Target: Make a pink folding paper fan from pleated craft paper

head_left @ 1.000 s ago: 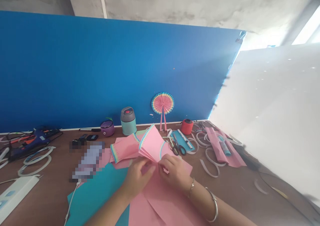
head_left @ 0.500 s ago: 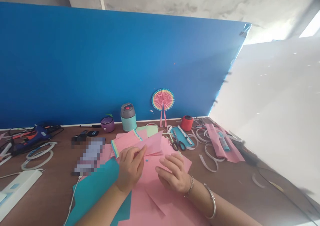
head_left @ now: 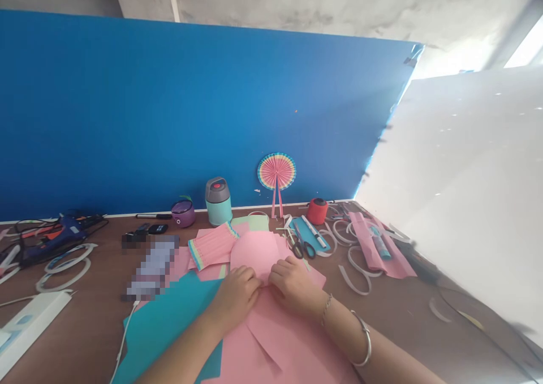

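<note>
A pink paper piece [head_left: 255, 251] lies in front of both hands, its far edge curved and its near edge under the fingers. My left hand [head_left: 240, 293] is closed on its near edge, fingers bent together. My right hand [head_left: 292, 282], with a chain and a silver bangle at the wrist, is closed on the same edge close beside the left. Larger pink sheets [head_left: 288, 344] lie beneath. A pleated pink strip with blue and yellow ends [head_left: 213, 246] rests beyond my left hand. Teal paper [head_left: 169, 322] spreads at the left.
Scissors [head_left: 304, 249] and a white marker [head_left: 314, 231] lie beyond my right hand. A round paper fan [head_left: 276, 171] leans on the blue wall. Also there are a teal flask [head_left: 218, 203], a red container [head_left: 317, 211], a phone [head_left: 153, 266] and a power strip [head_left: 31, 327].
The pink piece, raised in my left hand before, now lies flatter and faces the camera. My right hand has moved from hovering open to its edge, and the two hands are closer together.
</note>
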The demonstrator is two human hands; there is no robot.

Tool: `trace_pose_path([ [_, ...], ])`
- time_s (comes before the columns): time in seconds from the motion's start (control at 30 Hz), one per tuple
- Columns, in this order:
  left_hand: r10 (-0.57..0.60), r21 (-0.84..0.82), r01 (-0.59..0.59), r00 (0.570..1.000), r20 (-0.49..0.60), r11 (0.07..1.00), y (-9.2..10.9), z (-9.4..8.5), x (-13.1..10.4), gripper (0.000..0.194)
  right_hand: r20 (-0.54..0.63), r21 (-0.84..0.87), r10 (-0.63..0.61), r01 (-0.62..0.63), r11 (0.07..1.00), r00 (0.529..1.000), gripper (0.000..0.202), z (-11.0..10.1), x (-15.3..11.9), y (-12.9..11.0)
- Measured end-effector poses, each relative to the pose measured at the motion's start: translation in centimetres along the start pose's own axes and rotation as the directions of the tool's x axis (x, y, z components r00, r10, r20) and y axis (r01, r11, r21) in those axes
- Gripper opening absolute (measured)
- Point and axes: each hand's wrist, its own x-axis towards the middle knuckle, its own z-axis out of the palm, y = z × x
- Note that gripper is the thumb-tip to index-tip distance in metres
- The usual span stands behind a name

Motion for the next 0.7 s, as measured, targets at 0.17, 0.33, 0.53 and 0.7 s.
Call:
trace_pose_path([
  [0.17, -0.127, -0.076, 0.130, 0.991, 0.035, 0.989, -0.8, -1.3, -0.1, 0.013, 0.108, 0.155, 0.060, -0.077, 0.985, 0.992, 0.017, -0.7, -0.3, 1.2],
  [0.33, -0.007, 0.020, 0.008, 0.998, -0.070, 1.000, -1.4, -1.6, -0.1, 0.021, -0.046, 0.209, 0.044, -0.034, 0.977, 0.998, 0.019, -0.7, -0.4, 2.2],
  [0.53, 0.246, 0.323, -0.038, 0.731, -0.636, 0.946, -1.3, -2.7, -0.3, 0.019, -0.636, 0.023, -0.003, 0.022, 0.999, 0.772, 0.015, -1.8, -0.6, 1.5],
  [0.7, 0.177, 0.239, -0.094, 0.918, -0.355, 0.966, -1.5, -2.3, -0.2, 0.022, -0.363, 0.016, 0.011, -0.005, 1.000, 0.932, 0.016, -1.3, -0.4, 1.8],
])
